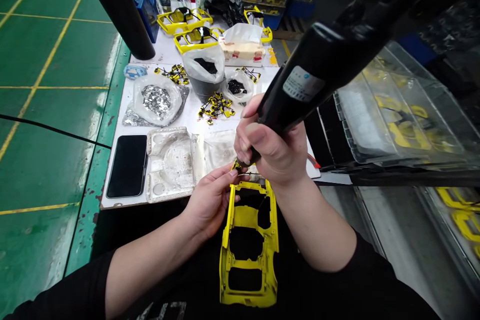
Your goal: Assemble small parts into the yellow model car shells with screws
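**Item 1:** black power tool (pixel 300 80), handheld, w/ white label on barrel; tip mostly hidden by hand. R hand (pixel 275 152) holds it, fingers wrapped tight round lower barrel.

**Item 2:** small yellow-and-black piece (pixel 237 164), at tool tip, just above top end of frame. L hand (pixel 212 201) nearest; L fingers (pixel 233 173) together at piece, apparently pinching it, contact partly hidden.

**Item 3:** yellow frame (pixel 249 245), open-windowed, lying on person's black top below both hands, approx. lengthwise, not gripped.

**Nearby on white worktop** (pixel 187 122): black phone (pixel 126 166); white moulded tray (pixel 168 162); bag of silver bits (pixel 156 100); heap of small yellow parts (pixel 216 107); bag of black bits (pixel 204 67). Black bottle (pixel 118 5) stands at far left. Clear bin (pixel 393 110) w/ yellow parts at right.

**Risks (est.):** tool tip slipping off piece could catch L fingers, esp. if heavy barrel tips. Loose pinch could drop piece into lap or onto floor, where it'd be hard to spot. Frame unsecured; body shift could slide it off.
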